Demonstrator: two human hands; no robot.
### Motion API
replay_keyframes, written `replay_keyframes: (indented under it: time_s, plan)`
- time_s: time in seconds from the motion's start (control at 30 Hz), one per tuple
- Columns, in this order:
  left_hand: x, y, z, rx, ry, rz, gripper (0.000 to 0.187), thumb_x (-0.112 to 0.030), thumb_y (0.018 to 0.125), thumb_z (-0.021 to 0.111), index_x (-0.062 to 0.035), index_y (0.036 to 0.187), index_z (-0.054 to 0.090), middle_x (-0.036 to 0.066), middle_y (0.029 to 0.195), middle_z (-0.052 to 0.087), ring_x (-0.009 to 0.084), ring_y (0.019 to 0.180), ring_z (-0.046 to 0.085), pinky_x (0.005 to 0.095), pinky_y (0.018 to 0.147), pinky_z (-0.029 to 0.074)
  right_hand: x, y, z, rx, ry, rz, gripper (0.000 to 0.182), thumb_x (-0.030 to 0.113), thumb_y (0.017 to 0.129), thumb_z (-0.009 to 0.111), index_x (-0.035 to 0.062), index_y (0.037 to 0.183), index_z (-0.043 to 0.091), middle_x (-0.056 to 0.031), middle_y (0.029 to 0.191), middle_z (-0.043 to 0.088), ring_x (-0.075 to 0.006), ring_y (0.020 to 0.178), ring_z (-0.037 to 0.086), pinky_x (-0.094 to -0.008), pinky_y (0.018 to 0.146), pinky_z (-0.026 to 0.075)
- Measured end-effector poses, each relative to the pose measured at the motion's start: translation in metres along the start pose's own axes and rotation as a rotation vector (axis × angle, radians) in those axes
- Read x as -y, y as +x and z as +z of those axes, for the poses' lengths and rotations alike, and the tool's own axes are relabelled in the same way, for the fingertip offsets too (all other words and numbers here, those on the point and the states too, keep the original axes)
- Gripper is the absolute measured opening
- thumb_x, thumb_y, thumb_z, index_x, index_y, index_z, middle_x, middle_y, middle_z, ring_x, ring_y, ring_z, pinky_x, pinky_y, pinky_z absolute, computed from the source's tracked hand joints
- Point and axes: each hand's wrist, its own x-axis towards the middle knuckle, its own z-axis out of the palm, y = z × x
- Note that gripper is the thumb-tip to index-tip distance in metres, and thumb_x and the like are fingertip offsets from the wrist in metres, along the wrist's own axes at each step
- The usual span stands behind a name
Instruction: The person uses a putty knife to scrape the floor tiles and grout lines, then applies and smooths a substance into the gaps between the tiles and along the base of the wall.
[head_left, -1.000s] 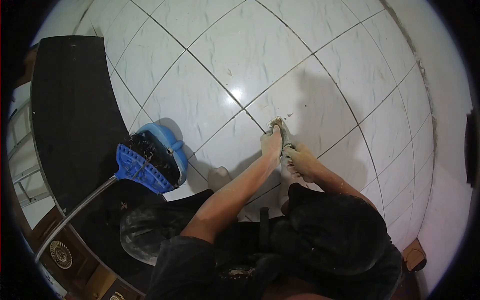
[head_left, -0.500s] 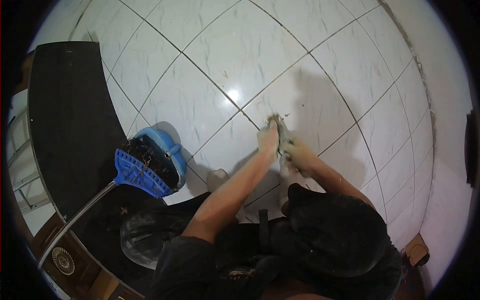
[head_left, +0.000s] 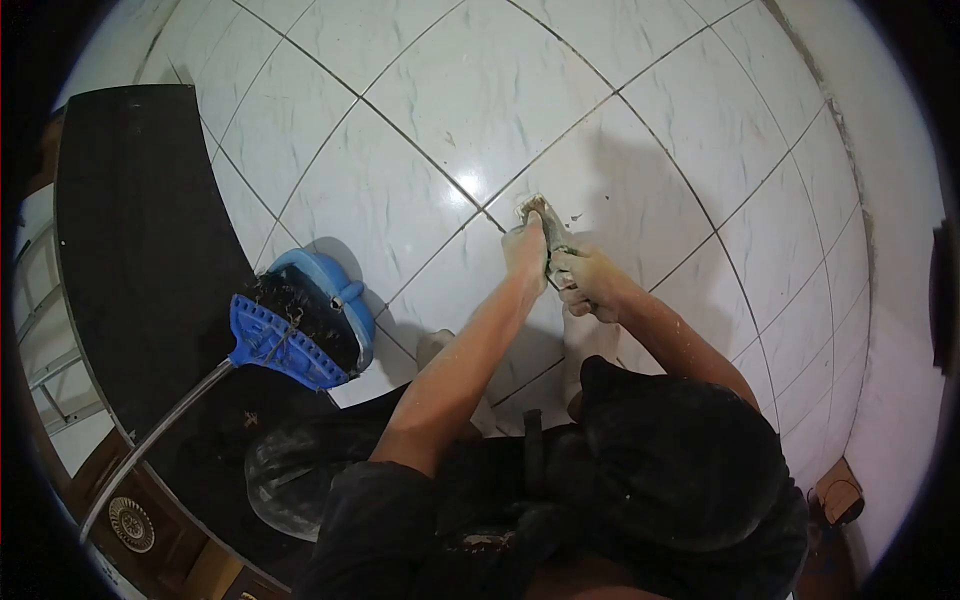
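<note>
My left hand [head_left: 526,250] is closed on a dirty whitish thing with a flat brownish end [head_left: 536,205], low over the white tiled floor [head_left: 430,190]. Its thumb is stretched along the thing towards that flat end. What kind of thing it is, I cannot make out. Just to the right, my right hand [head_left: 590,281] has its fingers curled in a fist around the near part of the same thing. Both hands are dusty with pale powder. Small dark crumbs lie on the tile beyond the hands.
At left, a blue dustpan [head_left: 361,318] full of dark debris stands with a blue broom [head_left: 285,345] resting against it. A long black board [head_left: 140,200] runs underneath. A ladder [head_left: 50,375] lies farther left. A white wall [head_left: 895,160] and small cardboard box [head_left: 838,492] are at right.
Both hands have moved slightly away from my body, the left one farther up the floor. More of the held thing's flat brownish end shows now. Dustpan and broom have stayed put.
</note>
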Motion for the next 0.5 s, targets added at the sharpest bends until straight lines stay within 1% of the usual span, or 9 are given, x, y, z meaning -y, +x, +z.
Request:
replay_keyframes:
  time_s: [0.07,0.1,0.17,0.27,0.3,0.33,0.43,0.47,0.5]
  plan:
    - [-0.017,-0.018,0.006,-0.02,-0.015,-0.025,0.042,-0.034,0.094,0.058,0.0033,0.076,0.063,0.009,0.073,0.063,0.0202,0.06,0.057,0.0387,0.054,0.045,-0.007,-0.003,0.003,-0.017,0.005,0.004,0.012,0.02,0.093,0.048,0.0127,0.084,0.044,0.0028,0.064,0.035,-0.0083,0.046,0.032,-0.0275,0.039,0.026]
    - [-0.011,-0.023,0.004,-0.018,-0.025,-0.017,0.042,-0.034,0.094,0.058,0.0033,0.076,0.063,0.009,0.073,0.063,0.0202,0.06,0.057,0.0387,0.054,0.045,-0.011,-0.005,0.004,-0.029,0.015,0.008,0.012,0.02,0.093,0.048,0.0129,0.084,0.043,0.0033,0.064,0.036,-0.0077,0.046,0.032,-0.0274,0.04,0.025]
    - [0.018,-0.02,-0.005,-0.055,0.122,0.031,0.042,-0.034,0.094,0.058,0.004,0.077,0.064,0.01,0.073,0.063,0.0201,0.061,0.058,0.0385,0.054,0.045,-0.019,-0.014,0.004,-0.022,0.013,0.025,0.013,0.021,0.093,0.049,0.0126,0.084,0.044,0.0034,0.065,0.036,-0.0068,0.046,0.031,-0.0272,0.04,0.025]
    - [0.019,-0.013,-0.007,-0.081,0.079,0.012,0.043,-0.034,0.095,0.059,0.0043,0.076,0.064,0.01,0.072,0.062,0.0198,0.06,0.058,0.0386,0.054,0.045,-0.016,-0.018,0.009,-0.043,-0.042,0.088,0.011,0.018,0.093,0.047,0.0125,0.083,0.044,0.0036,0.065,0.036,-0.0069,0.047,0.03,-0.0263,0.04,0.024]
    - [0.007,-0.017,-0.005,-0.085,0.083,-0.028,0.042,-0.033,0.095,0.059,0.0033,0.075,0.064,0.009,0.072,0.062,0.0194,0.06,0.057,0.0385,0.053,0.045,-0.009,-0.012,0.011,-0.045,-0.04,0.092,0.011,0.018,0.093,0.047,0.0125,0.083,0.044,0.0036,0.065,0.036,-0.0069,0.047,0.03,-0.0263,0.04,0.024]
    - [-0.004,-0.015,-0.007,-0.023,-0.036,-0.063,0.038,-0.031,0.096,0.057,0.0009,0.075,0.063,0.008,0.071,0.06,0.0182,0.058,0.056,0.0378,0.052,0.044,-0.001,-0.003,0.012,-0.006,-0.031,0.075,0.011,0.017,0.093,0.047,0.0128,0.083,0.043,0.0039,0.066,0.036,-0.007,0.047,0.03,-0.0262,0.041,0.024]
    - [-0.025,-0.025,-0.005,-0.008,-0.124,-0.024,0.034,-0.028,0.097,0.056,-0.0006,0.077,0.062,0.006,0.07,0.058,0.0169,0.057,0.055,0.0368,0.051,0.044,0.003,-0.001,0.018,0.045,-0.016,0.032,0.013,0.017,0.093,0.047,0.0133,0.082,0.042,0.0042,0.067,0.036,-0.0075,0.047,0.03,-0.0264,0.041,0.024]
    - [-0.023,-0.026,-0.007,0.014,-0.056,-0.075,0.031,-0.031,0.099,0.052,-0.0008,0.093,0.059,0.01,0.075,0.059,0.0206,0.056,0.057,0.0351,0.047,0.045,-0.002,-0.005,0.02,0.025,-0.021,0.023,0.013,0.017,0.094,0.047,0.013,0.082,0.042,0.0039,0.067,0.036,-0.0079,0.047,0.031,-0.0264,0.041,0.024]
    - [-0.012,-0.026,-0.01,0.013,-0.07,-0.068,0.031,-0.031,0.099,0.052,-0.0008,0.093,0.059,0.01,0.075,0.059,0.0206,0.056,0.057,0.0351,0.047,0.045,-0.006,-0.01,0.021,0.005,-0.031,0.011,0.014,0.017,0.094,0.048,0.0128,0.083,0.041,0.0035,0.067,0.036,-0.0082,0.048,0.031,-0.0265,0.041,0.025]
